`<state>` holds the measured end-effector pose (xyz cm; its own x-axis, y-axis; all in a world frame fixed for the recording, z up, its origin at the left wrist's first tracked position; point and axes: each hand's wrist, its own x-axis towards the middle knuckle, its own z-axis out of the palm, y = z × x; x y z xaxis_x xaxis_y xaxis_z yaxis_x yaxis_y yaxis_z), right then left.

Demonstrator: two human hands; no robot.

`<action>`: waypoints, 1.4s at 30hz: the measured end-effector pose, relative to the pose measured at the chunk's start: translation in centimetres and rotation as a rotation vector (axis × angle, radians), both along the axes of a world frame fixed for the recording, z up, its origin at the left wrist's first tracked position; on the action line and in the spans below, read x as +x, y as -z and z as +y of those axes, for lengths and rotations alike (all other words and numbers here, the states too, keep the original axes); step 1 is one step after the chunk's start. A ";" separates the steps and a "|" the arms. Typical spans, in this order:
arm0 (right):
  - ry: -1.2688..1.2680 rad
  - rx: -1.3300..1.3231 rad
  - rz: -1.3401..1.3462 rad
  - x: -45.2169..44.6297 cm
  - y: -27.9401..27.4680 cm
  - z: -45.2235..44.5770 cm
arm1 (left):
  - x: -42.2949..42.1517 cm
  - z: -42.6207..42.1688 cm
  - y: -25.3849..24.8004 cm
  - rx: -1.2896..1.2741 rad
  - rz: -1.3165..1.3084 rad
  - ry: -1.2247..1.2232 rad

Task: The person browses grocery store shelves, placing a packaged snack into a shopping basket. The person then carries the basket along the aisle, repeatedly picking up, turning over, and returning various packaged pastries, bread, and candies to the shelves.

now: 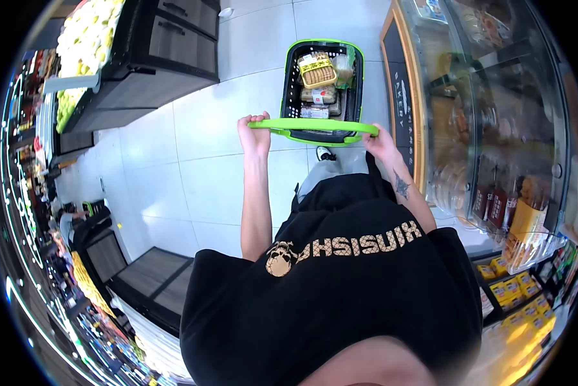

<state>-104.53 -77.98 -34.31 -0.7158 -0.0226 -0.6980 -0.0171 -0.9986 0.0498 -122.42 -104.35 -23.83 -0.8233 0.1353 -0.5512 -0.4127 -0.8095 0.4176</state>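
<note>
A black shopping basket [290, 96] with a green rim stands out in front of my legs. Its green handle [315, 124] runs level between my two hands. My left hand [255, 134] is wrapped round the handle's left end, and my right hand [380, 141] grips its right end. Inside the basket lie a clear pack of round cookies [319, 76] with a yellow label, a green-edged bag [345, 67] beside it, another food tray [318, 96] and a white-labelled pack [315, 112] nearer the handle.
A glass bakery case [450, 128] rises close on the right, with a wood-framed sign [401, 96] on its side. A dark fruit stand [163, 55] is at the upper left. Dark cabinets [150, 273] stand lower left; a person [70, 222] is beyond. Yellow packs [511, 289] fill shelves lower right.
</note>
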 end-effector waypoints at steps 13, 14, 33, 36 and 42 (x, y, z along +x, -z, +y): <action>0.108 0.028 0.031 -15.3 0.6 8.6 | -17.9 10.5 0.2 -0.017 0.030 0.139; 0.105 0.023 0.006 -16.6 0.5 9.3 | -19.5 11.8 -0.4 -0.036 0.029 0.151; -0.023 -0.079 -0.058 -37.2 -5.4 27.9 | -46.7 35.3 -2.8 -0.148 -0.105 0.205; 0.023 -0.079 -0.096 -38.7 -5.5 29.1 | -49.3 37.9 -2.1 -0.153 -0.075 0.236; 0.081 -0.051 -0.160 -45.5 -5.5 32.2 | -56.9 41.0 -0.1 -0.141 -0.106 0.271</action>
<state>-150.04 -45.79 -28.77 -0.5962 -0.0080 -0.8028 -0.1092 -0.9898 0.0910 -179.35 -63.40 -23.71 -0.7050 0.2579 -0.6607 -0.6522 -0.6017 0.4610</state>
